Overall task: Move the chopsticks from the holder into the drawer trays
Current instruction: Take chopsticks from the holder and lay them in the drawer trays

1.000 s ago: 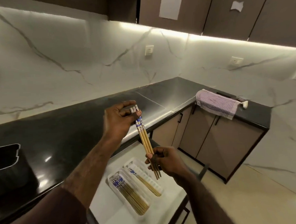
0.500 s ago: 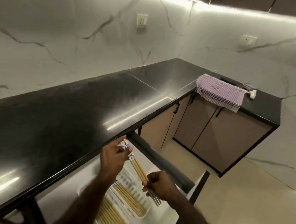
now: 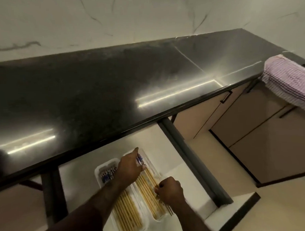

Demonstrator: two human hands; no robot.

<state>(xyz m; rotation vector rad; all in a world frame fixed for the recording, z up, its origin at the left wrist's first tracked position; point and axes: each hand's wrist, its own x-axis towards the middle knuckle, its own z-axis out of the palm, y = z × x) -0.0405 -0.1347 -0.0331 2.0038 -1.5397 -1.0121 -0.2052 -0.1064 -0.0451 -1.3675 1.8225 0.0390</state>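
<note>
Two white trays lie side by side in the open drawer (image 3: 84, 173) below the black counter. The left tray (image 3: 105, 166) holds several wooden chopsticks (image 3: 126, 212) with blue patterned tops. The right tray (image 3: 151, 164) holds several more. My left hand (image 3: 129, 167) grips the blue patterned ends of a small bundle of chopsticks (image 3: 147, 175) low over the right tray. My right hand (image 3: 169, 190) is closed on the thin ends of the same bundle at the tray's near end. The holder is not in view.
The black counter (image 3: 111, 92) runs across above the drawer. The drawer's dark right side rail (image 3: 191, 159) stands just right of my hands. A pink striped towel (image 3: 291, 79) hangs over the counter edge at the right, above beige cabinet doors (image 3: 265, 130).
Both hands have lowered the chopstick bundle from chest height down into the drawer, onto the right tray. The view has tilted down, and the holder at the left has left the frame.
</note>
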